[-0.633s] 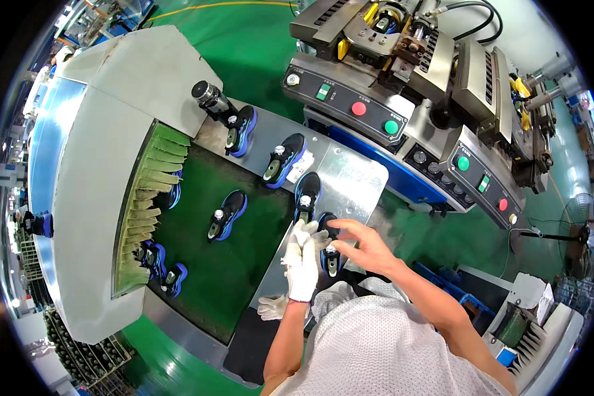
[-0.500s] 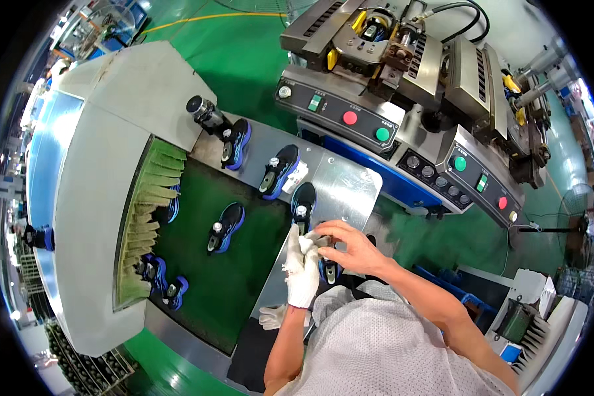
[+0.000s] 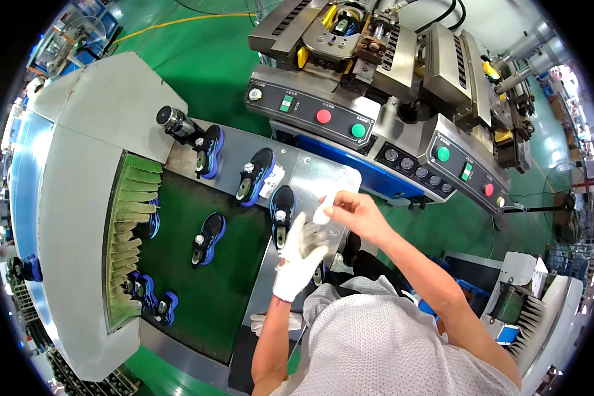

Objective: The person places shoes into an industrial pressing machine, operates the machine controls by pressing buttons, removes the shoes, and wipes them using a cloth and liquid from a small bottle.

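My left hand [image 3: 297,267] wears a white glove, its fingers spread and slightly blurred. My right hand [image 3: 363,214] is bare and pinches a small white oblong piece [image 3: 322,214] between thumb and fingers, just above the gloved fingertips. Whether that piece is tape or cloth I cannot make out. Close beside the left fingers, a black and blue shoe [image 3: 282,204] stands on the metal ledge [image 3: 320,175]. Another shoe [image 3: 319,274] is mostly hidden behind the left hand. A loose white glove [image 3: 264,323] lies by my left forearm.
Several shoes ride a green conveyor belt [image 3: 185,290], including one shoe [image 3: 209,239] mid-belt. A tunnel with a bristle curtain [image 3: 129,251] stands left. Two more shoes [image 3: 256,175] and a black bottle [image 3: 175,122] stand along the ledge. Ahead is a machine with button panels [image 3: 313,109].
My right hand has drawn away from the left, carrying the white piece up and to the right. The left fingers have spread apart. The view has shifted slightly.
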`<state>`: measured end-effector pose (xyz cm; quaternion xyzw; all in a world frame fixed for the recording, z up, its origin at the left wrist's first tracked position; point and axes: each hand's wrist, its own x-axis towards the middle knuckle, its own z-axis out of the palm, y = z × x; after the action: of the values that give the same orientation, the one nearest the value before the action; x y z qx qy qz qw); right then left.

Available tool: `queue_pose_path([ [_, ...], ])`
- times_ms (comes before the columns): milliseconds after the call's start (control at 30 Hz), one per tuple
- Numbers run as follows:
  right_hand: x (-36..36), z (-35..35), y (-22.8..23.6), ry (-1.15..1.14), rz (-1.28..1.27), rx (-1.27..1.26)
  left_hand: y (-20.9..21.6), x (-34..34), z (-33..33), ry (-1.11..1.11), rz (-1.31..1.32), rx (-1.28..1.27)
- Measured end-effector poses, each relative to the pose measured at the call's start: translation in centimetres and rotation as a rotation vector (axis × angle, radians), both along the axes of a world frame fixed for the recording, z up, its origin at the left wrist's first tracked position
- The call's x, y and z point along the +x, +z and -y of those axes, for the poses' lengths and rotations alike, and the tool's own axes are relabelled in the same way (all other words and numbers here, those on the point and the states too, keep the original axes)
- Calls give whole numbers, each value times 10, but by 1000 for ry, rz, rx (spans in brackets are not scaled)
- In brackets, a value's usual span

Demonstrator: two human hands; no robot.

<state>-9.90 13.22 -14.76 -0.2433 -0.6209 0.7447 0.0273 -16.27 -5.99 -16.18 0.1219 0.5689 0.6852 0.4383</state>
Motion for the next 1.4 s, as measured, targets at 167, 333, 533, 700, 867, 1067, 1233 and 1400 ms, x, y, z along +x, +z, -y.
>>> queue_pose_path([
  [167, -7, -24, 13, -121, -3, 78, -16, 4, 20, 163, -30, -114],
  [333, -8, -27, 17, -183, -47, 3, -29, -3, 44, 285, -105, -230],
  [533, -6, -25, 0, -259, -34, -31, -68, -31, 58, 455, -219, -307],
  [700, -1, -16, -4, -330, -3, 53, -91, -93, 41, 304, -665, -521],
  [867, 49, -14, -2, -354, 95, 132, -146, -160, -1, -52, -1120, -635],
  [1067, 148, 2, -7, -479, 266, 147, -216, -194, -16, -572, -1403, -728],
  [1233, 203, 11, -15, -685, 269, 73, -277, -202, -17, -555, -1529, -948],
  [1400, 219, 17, -37, -796, 243, 27, -280, -207, -23, -701, -1554, -1015],
])
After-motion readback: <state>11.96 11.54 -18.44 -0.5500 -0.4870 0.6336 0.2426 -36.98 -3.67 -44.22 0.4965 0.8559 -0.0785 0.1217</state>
